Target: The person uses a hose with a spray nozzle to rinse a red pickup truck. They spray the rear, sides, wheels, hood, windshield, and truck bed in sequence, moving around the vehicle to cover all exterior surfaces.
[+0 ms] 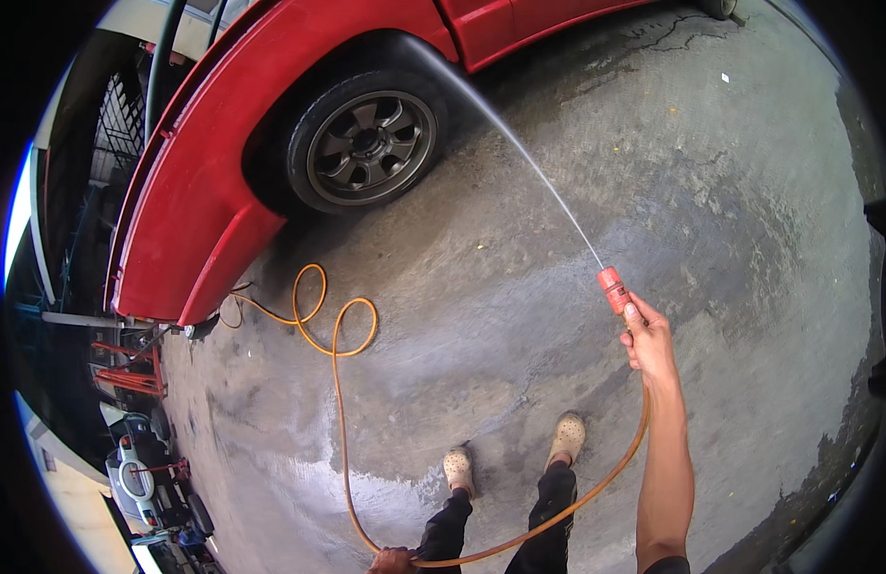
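Observation:
My right hand point(645, 335) is closed around a red hose nozzle point(613, 289), held out ahead of me on the right. A thin jet of water leaves its tip and widens toward the wheel arch of a red vehicle point(199, 172). The vehicle's dark wheel point(369, 141) has a bronze-grey rim. From the nozzle an orange hose point(596, 490) hangs in a curve down to my left hand point(393, 561), which is closed on it at the bottom edge, partly cut off. Beyond that hand the hose runs forward along the floor in two loops.
Wet, stained concrete floor point(481, 354) spreads around my feet in beige clogs point(567, 438). At the left stand a parked motor vehicle point(137, 478) and some red-orange metal bars point(132, 383). A darker strip point(844, 459) borders the floor on the right.

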### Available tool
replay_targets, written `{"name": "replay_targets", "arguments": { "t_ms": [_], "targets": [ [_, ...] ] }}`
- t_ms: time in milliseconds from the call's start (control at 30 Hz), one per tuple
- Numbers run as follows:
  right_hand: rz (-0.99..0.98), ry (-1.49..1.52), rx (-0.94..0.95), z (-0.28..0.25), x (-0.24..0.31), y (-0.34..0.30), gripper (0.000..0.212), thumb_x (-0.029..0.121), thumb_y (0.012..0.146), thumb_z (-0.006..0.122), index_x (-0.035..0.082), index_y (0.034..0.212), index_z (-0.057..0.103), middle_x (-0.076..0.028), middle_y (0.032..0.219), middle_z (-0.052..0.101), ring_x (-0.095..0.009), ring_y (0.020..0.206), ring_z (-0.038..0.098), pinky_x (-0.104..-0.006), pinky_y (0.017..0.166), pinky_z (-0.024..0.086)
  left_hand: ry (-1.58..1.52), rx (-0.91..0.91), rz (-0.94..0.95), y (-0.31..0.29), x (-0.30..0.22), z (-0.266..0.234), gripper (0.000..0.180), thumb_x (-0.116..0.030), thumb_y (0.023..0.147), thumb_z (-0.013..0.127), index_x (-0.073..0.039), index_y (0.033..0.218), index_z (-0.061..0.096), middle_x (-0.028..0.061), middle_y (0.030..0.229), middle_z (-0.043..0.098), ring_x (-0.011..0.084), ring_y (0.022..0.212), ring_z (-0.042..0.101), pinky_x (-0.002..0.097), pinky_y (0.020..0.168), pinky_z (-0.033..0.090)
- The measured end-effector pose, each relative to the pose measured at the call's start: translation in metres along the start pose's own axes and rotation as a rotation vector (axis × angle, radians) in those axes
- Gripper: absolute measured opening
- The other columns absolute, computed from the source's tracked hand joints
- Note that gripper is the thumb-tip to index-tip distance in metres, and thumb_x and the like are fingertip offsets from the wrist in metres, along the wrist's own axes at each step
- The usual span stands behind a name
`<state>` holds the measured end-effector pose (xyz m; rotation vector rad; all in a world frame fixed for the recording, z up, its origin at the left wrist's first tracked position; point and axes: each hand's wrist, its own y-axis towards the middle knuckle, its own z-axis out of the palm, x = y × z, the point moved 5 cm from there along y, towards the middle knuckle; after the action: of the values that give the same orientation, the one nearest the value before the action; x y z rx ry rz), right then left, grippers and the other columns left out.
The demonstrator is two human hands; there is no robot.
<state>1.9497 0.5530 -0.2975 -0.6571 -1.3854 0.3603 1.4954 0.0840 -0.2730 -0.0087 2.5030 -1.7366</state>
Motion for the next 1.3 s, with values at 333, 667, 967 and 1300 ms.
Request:
{"name": "replay_targets", "arguments": {
  "t_ms": [333,667,967,1300],
  "targets": [
    [0.067,-0.110,-0.146,0.000,-0.020,-0.053,0.041,0.031,0.093,0.054,0.012,0.130,0.052,0.003,0.056,0.045,-0.005,0.040,0.032,-0.0232,0.034,0.025,-0.010,0.044,-0.082,-0.007,0.054,0.034,0.034,-0.038,0.082,0.054,-0.019,0.108,0.063,0.0107,0.101,0.066,0.0301,0.095,0.063,0.0465,0.085,0.047],
    [-0.110,-0.170,-0.246,-0.073,0.111,-0.235,0.042,0.032,0.091,0.057,0.011,0.128,0.055,0.002,0.058,0.046,-0.005,0.043,0.036,-0.0229,0.035,0.026,0.119,0.045,0.022,-0.038,0.064,-0.035,0.036,-0.047,0.083,0.052,-0.025,0.111,0.062,0.0094,0.108,0.064,0.0310,0.103,0.060,0.0445,0.087,0.048],
    [-0.314,-0.209,-0.184,-0.128,0.225,-0.297,0.041,0.029,0.090,0.059,0.008,0.126,0.056,-0.002,0.066,0.057,-0.007,0.046,0.042,-0.0243,0.035,0.028,0.028,-0.062,0.149,-0.014,-0.010,-0.084,0.037,-0.044,0.082,0.054,-0.021,0.110,0.062,0.0130,0.112,0.063,0.0311,0.107,0.058,0.0431,0.090,0.046],
    [-0.237,-0.860,-0.541,-0.210,0.373,-0.385,0.035,0.032,0.093,0.050,0.011,0.118,0.062,-0.003,0.059,0.048,-0.011,0.045,0.041,-0.0299,0.037,0.034,-0.142,-0.345,0.511,-0.001,-0.140,-0.177,0.032,-0.030,0.080,0.061,-0.010,0.104,0.061,0.0210,0.094,0.064,0.0381,0.092,0.061,0.0458,0.080,0.048]
  ]
}}
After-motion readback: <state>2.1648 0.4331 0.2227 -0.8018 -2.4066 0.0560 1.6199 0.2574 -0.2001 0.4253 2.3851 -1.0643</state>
